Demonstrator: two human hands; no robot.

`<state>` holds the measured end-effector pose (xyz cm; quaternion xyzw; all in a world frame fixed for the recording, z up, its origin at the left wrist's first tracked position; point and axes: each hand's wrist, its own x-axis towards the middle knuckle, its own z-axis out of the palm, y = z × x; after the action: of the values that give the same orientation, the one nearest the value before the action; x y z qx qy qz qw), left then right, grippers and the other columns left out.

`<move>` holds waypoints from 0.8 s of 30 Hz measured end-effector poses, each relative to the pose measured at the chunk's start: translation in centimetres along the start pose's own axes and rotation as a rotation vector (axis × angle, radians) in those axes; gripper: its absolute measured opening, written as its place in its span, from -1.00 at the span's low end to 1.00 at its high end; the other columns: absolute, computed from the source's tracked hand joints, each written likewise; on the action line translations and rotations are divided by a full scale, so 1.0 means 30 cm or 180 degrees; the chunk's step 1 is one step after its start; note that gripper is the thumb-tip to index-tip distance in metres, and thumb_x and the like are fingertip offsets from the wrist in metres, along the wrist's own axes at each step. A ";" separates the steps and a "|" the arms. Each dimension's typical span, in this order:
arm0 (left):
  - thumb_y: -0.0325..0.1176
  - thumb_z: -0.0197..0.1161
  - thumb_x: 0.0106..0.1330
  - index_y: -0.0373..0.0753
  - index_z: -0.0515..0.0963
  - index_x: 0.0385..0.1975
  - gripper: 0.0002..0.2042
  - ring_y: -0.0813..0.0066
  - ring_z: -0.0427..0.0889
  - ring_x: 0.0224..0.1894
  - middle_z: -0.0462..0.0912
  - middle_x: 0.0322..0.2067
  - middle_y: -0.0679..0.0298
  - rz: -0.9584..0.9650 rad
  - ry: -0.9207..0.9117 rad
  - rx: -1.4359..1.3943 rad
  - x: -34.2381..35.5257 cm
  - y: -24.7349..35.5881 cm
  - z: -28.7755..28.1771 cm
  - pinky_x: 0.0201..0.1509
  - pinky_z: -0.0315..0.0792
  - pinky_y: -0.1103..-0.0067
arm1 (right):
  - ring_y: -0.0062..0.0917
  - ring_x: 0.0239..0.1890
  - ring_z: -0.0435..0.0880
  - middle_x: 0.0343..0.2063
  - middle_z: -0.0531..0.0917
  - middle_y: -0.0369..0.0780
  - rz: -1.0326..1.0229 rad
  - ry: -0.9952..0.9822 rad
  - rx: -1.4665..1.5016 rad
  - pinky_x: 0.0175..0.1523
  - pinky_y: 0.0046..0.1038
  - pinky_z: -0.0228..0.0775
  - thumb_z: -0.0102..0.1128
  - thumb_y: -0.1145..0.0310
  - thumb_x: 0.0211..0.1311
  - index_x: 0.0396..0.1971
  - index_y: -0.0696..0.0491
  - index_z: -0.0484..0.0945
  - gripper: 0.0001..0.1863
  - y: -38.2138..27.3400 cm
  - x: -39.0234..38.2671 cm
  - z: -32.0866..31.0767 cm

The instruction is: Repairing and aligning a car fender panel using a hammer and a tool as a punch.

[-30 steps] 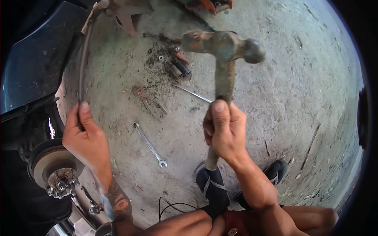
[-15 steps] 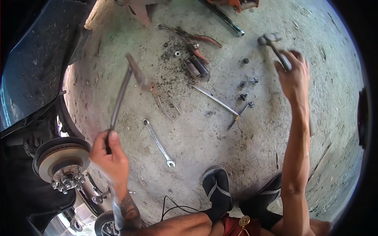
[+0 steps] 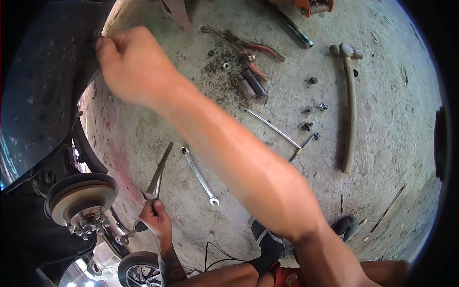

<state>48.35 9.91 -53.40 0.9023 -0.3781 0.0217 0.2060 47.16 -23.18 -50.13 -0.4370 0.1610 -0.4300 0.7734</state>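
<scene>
Left hand point(image 3: 156, 219): gripping firmly with fingers wrapped around the near end of a dark metal hand tool point(image 3: 160, 169), left of lower centre.
Dark metal hand tool: slanting upward, just left of the combination wrench point(image 3: 200, 176).
Right hand point(image 3: 128, 62): curling into a loose fist at upper left, by the edge of the dark car panel point(image 3: 40, 91); not showing whether holding anything or touching the panel.
Right forearm point(image 3: 229, 143): stretching diagonally across the middle.
Ball-peen hammer point(image 3: 352, 110): lying on the concrete floor at right.
Red-handled pliers point(image 3: 250, 53): lying at upper centre.
T-shaped wrench point(image 3: 273, 128): lying right of centre, near dark bolts point(image 3: 307, 126).
Brake disc point(image 3: 71, 206): showing at lower left.
</scene>
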 end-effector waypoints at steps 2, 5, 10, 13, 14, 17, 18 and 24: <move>-0.11 0.03 0.34 -0.35 0.36 -0.64 -0.58 0.68 0.14 -0.70 0.22 -0.77 0.41 0.0026 0.0103 -0.0038 -0.002 0.008 -0.002 -0.64 0.00 0.63 | -0.69 -0.71 0.25 -0.82 0.32 -0.35 -0.0284 0.0287 0.0359 -0.60 -0.48 0.09 -0.08 0.29 0.31 -0.70 0.19 0.40 -0.60 0.030 -0.024 0.024; -0.10 -0.02 0.37 -0.32 0.34 -0.66 -0.56 0.73 0.10 -0.70 0.19 -0.77 0.43 -0.0025 0.0394 -0.0115 0.003 0.019 -0.021 -0.63 -0.06 0.67 | -0.71 -0.71 0.22 -0.82 0.28 -0.36 -0.0170 0.0340 0.0529 -0.60 -0.48 0.06 -0.09 0.31 0.32 -0.72 0.19 0.36 -0.60 0.045 -0.041 0.050; -0.10 -0.06 0.38 -0.45 0.42 -0.58 -0.53 0.62 0.20 -0.70 0.24 -0.78 0.36 -0.0088 0.0700 -0.0064 0.062 0.161 -0.091 -0.62 0.04 0.62 | -0.65 -0.71 0.21 -0.82 0.29 -0.28 -0.0228 0.0556 0.0572 -0.58 -0.45 0.09 -0.06 0.33 0.30 -0.71 0.20 0.35 -0.61 0.061 -0.049 0.054; -0.09 -0.06 0.38 -0.47 0.47 -0.51 -0.52 0.62 0.22 -0.69 0.26 -0.77 0.34 0.0198 0.0970 0.0332 0.114 0.224 -0.134 -0.62 0.04 0.63 | -0.60 -0.70 0.23 -0.81 0.29 -0.20 -0.0313 0.0622 0.0436 -0.56 -0.41 0.13 -0.05 0.32 0.29 -0.68 0.22 0.35 -0.63 0.057 -0.051 0.042; -0.20 0.00 0.39 -0.40 0.46 -0.53 -0.63 0.67 0.20 -0.69 0.24 -0.77 0.35 0.0688 0.1047 0.0625 0.153 0.262 -0.141 -0.63 0.02 0.65 | -0.58 -0.70 0.24 -0.80 0.30 -0.17 -0.0348 0.0635 0.0391 -0.55 -0.40 0.15 -0.04 0.32 0.28 -0.67 0.23 0.35 -0.64 0.051 -0.053 0.044; -0.23 0.00 0.39 -0.42 0.49 -0.47 -0.66 0.63 0.26 -0.65 0.30 -0.73 0.32 0.1229 0.1222 0.1121 0.232 0.331 -0.165 -0.61 0.10 0.63 | -0.18 -0.62 0.36 -0.73 0.37 -0.01 -0.0201 0.0581 0.0430 -0.47 -0.26 0.19 -0.01 0.37 0.23 -0.68 0.26 0.36 -0.66 0.030 -0.059 0.042; -0.25 0.00 0.39 -0.42 0.50 -0.45 -0.68 0.61 0.29 -0.63 0.33 -0.70 0.31 0.1489 0.1307 0.1361 0.258 0.359 -0.170 -0.59 0.14 0.61 | 0.01 -0.58 0.42 -0.70 0.41 0.07 -0.0122 0.0552 0.0437 -0.44 -0.19 0.21 0.00 0.40 0.21 -0.69 0.28 0.37 -0.67 0.023 -0.057 0.038; -0.26 0.04 0.36 -0.48 0.52 -0.35 -0.68 0.41 0.38 -0.57 0.46 -0.57 0.13 0.0765 0.1071 0.0558 0.357 0.420 -0.061 -0.51 0.25 0.49 | -0.30 -0.68 0.31 -0.74 0.36 -0.02 -0.0392 0.0758 0.0386 -0.48 -0.30 0.22 -0.01 0.33 0.24 -0.64 0.25 0.38 -0.67 0.046 -0.055 0.047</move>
<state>47.49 -4.53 -45.15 0.8489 -0.4399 0.2291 0.1829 47.81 -20.75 -50.66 -0.3445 0.1982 -0.5344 0.7460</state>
